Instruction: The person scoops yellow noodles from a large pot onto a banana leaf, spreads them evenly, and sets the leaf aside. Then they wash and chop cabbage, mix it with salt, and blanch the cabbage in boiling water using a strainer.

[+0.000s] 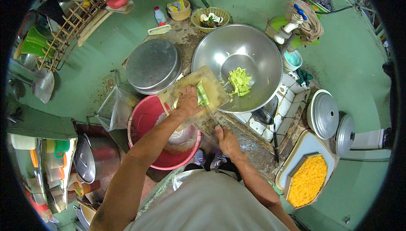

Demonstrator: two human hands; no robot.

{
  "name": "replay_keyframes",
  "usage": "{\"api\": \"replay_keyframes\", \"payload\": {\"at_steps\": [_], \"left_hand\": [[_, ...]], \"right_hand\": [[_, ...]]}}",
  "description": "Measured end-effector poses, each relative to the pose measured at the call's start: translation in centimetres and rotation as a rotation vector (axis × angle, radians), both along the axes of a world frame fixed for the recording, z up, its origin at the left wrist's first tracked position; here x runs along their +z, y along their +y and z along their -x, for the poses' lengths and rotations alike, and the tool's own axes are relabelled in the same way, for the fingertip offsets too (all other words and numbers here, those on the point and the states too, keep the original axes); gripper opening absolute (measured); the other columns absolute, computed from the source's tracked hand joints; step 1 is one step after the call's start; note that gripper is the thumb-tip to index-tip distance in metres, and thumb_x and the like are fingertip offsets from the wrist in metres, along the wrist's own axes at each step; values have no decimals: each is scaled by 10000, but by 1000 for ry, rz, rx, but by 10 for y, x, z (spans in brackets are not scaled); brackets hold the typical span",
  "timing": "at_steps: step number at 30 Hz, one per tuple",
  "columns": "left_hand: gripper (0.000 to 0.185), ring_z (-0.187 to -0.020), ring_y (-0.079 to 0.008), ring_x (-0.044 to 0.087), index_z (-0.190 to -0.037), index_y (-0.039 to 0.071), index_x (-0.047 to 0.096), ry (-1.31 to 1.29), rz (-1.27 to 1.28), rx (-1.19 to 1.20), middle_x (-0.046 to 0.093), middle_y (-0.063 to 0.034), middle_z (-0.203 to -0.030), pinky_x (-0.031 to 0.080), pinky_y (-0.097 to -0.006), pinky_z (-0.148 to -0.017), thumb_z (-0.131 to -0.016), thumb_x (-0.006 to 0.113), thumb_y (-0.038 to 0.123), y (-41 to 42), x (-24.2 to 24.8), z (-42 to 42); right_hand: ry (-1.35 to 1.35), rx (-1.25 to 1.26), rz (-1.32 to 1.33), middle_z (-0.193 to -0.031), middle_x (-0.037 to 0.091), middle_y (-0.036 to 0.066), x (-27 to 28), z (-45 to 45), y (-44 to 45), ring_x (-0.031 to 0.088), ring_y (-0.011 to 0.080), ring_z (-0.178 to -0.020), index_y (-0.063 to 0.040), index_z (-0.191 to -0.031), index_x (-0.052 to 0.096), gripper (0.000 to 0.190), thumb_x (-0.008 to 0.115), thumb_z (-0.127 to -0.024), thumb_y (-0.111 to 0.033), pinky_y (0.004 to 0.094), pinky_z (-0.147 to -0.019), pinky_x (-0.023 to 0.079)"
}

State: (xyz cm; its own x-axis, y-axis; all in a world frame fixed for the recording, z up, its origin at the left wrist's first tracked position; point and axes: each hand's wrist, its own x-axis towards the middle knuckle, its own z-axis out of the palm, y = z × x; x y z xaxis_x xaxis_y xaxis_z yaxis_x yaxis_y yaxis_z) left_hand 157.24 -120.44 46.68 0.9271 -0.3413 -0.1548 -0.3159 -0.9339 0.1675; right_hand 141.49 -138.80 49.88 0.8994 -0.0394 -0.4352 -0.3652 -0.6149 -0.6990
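My left hand (187, 100) lies on a worn cutting board (206, 75), its fingers against a rolled piece of leafy greens (202, 94). My right hand (227, 140) grips the handle of a knife (212, 114), whose blade points up over the board beside the greens. The board's right end overlaps the rim of a large steel bowl (269, 50). Inside that bowl sits a heap of cut pale green leaves (240, 81). Under the board's left end and my left forearm is a red plastic tub (139, 116) holding liquid and a metal item, partly hidden.
An upturned metal pan (153, 64) stands left of the steel bowl. On the right are a tiled basin (287, 91) with a strainer (265, 115), lidded pots (323, 115), and a tray of shredded orange food (307, 180). A tap (290, 26) rises behind.
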Motion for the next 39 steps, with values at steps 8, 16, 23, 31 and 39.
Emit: {"api": "replay_keyframes", "payload": {"at_steps": [8, 16, 23, 31, 39], "left_hand": [[851, -1202, -389, 461, -1312, -90, 389, 35, -26, -68, 455, -250, -1249, 407, -543, -929, -731, 796, 379, -3, 2, 1], [646, -1208, -391, 459, -1305, 19, 441, -225, 582, 42, 452, -227, -1260, 380, -546, -997, -805, 725, 313, 22, 6, 13], [267, -1080, -332, 545, -1116, 71, 537, -318, 474, 246, 560, -133, -1108, 433, -443, -928, -894, 608, 201, 6, -7, 16], [177, -1039, -316, 560, -1018, 85, 575, -304, 460, 211, 587, -113, -1041, 436, -445, -901, -889, 613, 201, 3, -14, 7], [180, -1041, -325, 552, -1030, 90, 578, -427, 576, 150, 577, -123, -1058, 426, -456, -891, -917, 592, 229, 18, -12, 15]], "right_hand": [[-81, 54, -90, -1069, 627, 342, -20, -42, 6, 559, 512, -1095, 64, -1132, 601, 665, 281, -1030, -510, 542, -954, 420], [-125, 73, 25, -1104, 626, 339, -8, -92, 16, 575, 515, -1072, 58, -1197, 592, 686, 261, -1024, -517, 549, -958, 440], [-15, 16, 85, -996, 660, 298, 13, 0, 15, 612, 487, -1005, 41, -1150, 588, 643, 307, -1029, -524, 526, -899, 460], [-31, 41, -19, -1105, 624, 338, -11, -26, 17, 574, 511, -1076, 34, -1191, 587, 637, 278, -1033, -501, 535, -949, 441], [-111, 59, -38, -1123, 611, 352, -5, -106, 31, 563, 513, -1089, 72, -1146, 618, 700, 244, -1028, -507, 534, -982, 427]]}}
